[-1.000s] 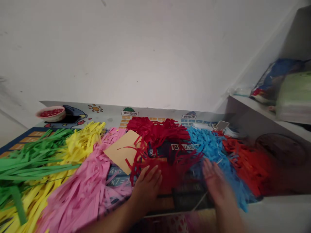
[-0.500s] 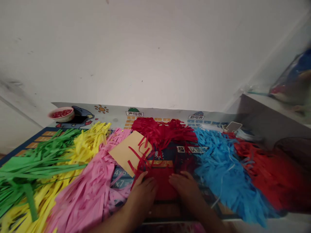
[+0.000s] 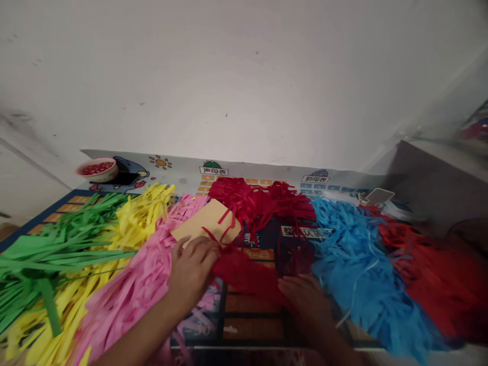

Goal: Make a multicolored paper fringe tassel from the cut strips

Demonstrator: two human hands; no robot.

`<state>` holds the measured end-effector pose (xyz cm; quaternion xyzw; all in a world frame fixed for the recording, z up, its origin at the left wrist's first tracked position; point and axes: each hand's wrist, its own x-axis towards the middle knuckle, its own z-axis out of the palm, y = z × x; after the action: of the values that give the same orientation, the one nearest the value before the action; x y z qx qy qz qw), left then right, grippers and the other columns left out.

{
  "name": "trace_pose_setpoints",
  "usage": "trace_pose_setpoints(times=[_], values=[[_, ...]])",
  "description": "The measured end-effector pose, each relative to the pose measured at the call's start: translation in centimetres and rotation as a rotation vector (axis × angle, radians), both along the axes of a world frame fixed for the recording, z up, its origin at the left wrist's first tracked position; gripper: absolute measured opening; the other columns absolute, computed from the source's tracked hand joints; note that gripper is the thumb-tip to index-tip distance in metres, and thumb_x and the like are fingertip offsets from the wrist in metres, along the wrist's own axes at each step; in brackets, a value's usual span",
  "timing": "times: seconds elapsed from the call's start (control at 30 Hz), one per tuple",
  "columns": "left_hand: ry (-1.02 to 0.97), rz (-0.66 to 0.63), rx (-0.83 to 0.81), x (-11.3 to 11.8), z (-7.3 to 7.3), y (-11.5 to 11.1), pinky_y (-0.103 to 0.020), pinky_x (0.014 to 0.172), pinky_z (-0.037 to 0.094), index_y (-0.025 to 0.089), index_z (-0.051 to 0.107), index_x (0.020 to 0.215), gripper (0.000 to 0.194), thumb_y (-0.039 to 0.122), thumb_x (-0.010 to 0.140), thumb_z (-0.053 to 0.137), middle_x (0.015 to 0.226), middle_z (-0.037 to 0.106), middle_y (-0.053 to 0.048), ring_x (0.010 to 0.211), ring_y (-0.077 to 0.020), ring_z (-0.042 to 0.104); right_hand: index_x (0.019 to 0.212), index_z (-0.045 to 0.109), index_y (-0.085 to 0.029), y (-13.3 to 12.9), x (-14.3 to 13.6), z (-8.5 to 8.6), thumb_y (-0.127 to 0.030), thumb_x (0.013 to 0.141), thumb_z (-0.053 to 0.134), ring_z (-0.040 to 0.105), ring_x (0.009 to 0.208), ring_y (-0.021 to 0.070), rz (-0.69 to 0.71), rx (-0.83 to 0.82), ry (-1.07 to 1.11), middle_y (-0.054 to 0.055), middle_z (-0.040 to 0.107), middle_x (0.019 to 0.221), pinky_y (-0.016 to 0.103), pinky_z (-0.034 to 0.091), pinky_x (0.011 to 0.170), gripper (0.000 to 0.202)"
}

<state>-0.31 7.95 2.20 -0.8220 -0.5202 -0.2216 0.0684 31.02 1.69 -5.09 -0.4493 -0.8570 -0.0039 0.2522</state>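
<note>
Red fringed paper-like strip (image 3: 249, 274) over table (image 3: 253, 331), left hand (image 3: 194, 267) at its 10 o'clock end, right hand (image 3: 305, 297) at 4 o'clock; can't tell if either grips, b/c blur. Tan flat square sheet (image 3: 204, 221) approx 1 o'clock of left hand.

A bowl (image 3: 103, 176) of small red pieces stands near the wall (image 3: 244, 91), beside a dark flat object (image 3: 124, 179).
</note>
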Motion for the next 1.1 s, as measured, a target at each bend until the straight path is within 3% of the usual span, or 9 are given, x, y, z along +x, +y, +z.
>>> trace_pose_setpoints(times=[0.07, 0.17, 0.23, 0.3, 0.37, 0.47, 0.7, 0.87, 1.1], values=[[0.106, 0.01, -0.031, -1.7, 1.9, -0.6, -0.052, 0.102, 0.032, 0.024, 0.065, 0.111, 0.036, 0.01, 0.083, 0.048, 0.121, 0.066, -0.009, 0.117, -0.03, 0.052, 0.116, 0.061, -0.026, 0.0, -0.2, -0.1, -0.005, 0.077, 0.052, 0.065, 0.101, 0.02, 0.008, 0.005, -0.008, 0.002, 0.071, 0.111, 0.039, 0.038, 0.092, 0.046], [0.102, -0.245, -0.102, -0.7, 3.0, -2.9, -0.043, 0.106, 0.033, 0.027, 0.054, 0.129, 0.044, 0.023, 0.085, 0.051, 0.14, 0.053, -0.008, 0.129, -0.0261, 0.044, 0.117, 0.06, -0.026, 0.0, -0.6, -0.2, -0.004, 0.077, 0.051, 0.065, 0.101, 0.0196, 0.011, 0.0, 0.003, 0.003, 0.071, 0.112, 0.039, 0.036, 0.093, 0.047], [0.054, -0.476, -0.196, 2.2, 1.8, -4.1, -0.039, 0.112, 0.027, 0.032, 0.051, 0.131, 0.043, 0.029, 0.088, 0.053, 0.139, 0.054, -0.002, 0.128, -0.0212, 0.046, 0.118, 0.06, -0.027, 0.0, -0.8, -0.3, -0.003, 0.077, 0.049, 0.065, 0.101, 0.0193, 0.009, -0.005, 0.005, 0.003, 0.071, 0.112, 0.038, 0.036, 0.093, 0.048], [0.064, -0.581, -0.32, 5.2, -0.8, -4.4, -0.043, 0.111, 0.024, 0.024, 0.05, 0.132, 0.046, 0.036, 0.088, 0.054, 0.127, 0.064, -0.005, 0.117, -0.0224, 0.055, 0.115, 0.061, -0.026, -0.2, -0.7, -0.2, -0.001, 0.078, 0.048, 0.065, 0.098, 0.0191, 0.018, -0.008, 0.0, 0.003, 0.072, 0.109, 0.039, 0.035, 0.093, 0.047], [0.053, -0.487, -0.395, 6.9, -3.5, -3.8, -0.042, 0.109, 0.024, 0.022, 0.064, 0.11, 0.023, 0.026, 0.089, 0.056, 0.096, 0.074, -0.002, 0.096, -0.0195, 0.064, 0.114, 0.062, -0.027, -0.4, -0.4, 0.1, -0.001, 0.076, 0.048, 0.065, 0.097, 0.0194, 0.042, -0.051, -0.013, 0.002, 0.072, 0.107, 0.039, 0.035, 0.093, 0.048], [-0.014, -0.411, -0.47, 6.6, -5.8, -2.8, -0.043, 0.107, 0.021, 0.024, 0.068, 0.093, 0.009, 0.026, 0.084, 0.065, 0.087, 0.073, 0.001, 0.093, -0.0183, 0.063, 0.123, 0.057, -0.028, -0.9, -0.3, 0.9, -0.007, 0.075, 0.055, 0.061, 0.104, 0.0233, 0.036, -0.19, -0.026, 0.004, 0.07, 0.114, 0.041, 0.036, 0.092, 0.053], [-0.124, -0.282, -0.562, 5.2, -3.2, -3.0, -0.047, 0.102, 0.021, 0.026, 0.069, 0.084, 0.027, 0.049, 0.072, 0.075, 0.079, 0.072, 0.002, 0.089, -0.0203, 0.06, 0.097, 0.068, -0.026, 0.0, -1.7, 2.3, -0.027, 0.089, 0.06, 0.061, 0.088, 0.0219, -0.009, -0.416, 0.134, 0.003, 0.073, 0.091, 0.038, 0.038, 0.08, 0.012], [-0.116, -0.128, -0.53, 7.0, -2.9, -2.3, -0.044, 0.091, 0.03, 0.022, 0.067, 0.062, 0.03, 0.03, 0.089, 0.058, 0.065, 0.07, 0.0, 0.077, -0.0189, 0.059, 0.078, 0.07, -0.024, 1.6, -2.5, 1.9, -0.04, 0.096, 0.046, 0.063, 0.068, 0.0192, -0.246, -0.412, 0.176, 0.002, 0.073, 0.075, 0.035, 0.038, 0.071, 0.034], [0.011, 0.022, -0.553, 8.1, -2.7, -0.9, -0.043, 0.081, 0.035, 0.022, 0.07, 0.073, 0.02, 0.029, 0.086, 0.057, 0.071, 0.07, -0.006, 0.078, -0.024, 0.062, 0.076, 0.068, -0.023, 3.1, -3.6, 1.0, -0.037, 0.094, 0.046, 0.064, 0.063, 0.0214, -0.384, -0.346, 0.074, 0.002, 0.072, 0.07, 0.036, 0.035, 0.067, 0.032]])
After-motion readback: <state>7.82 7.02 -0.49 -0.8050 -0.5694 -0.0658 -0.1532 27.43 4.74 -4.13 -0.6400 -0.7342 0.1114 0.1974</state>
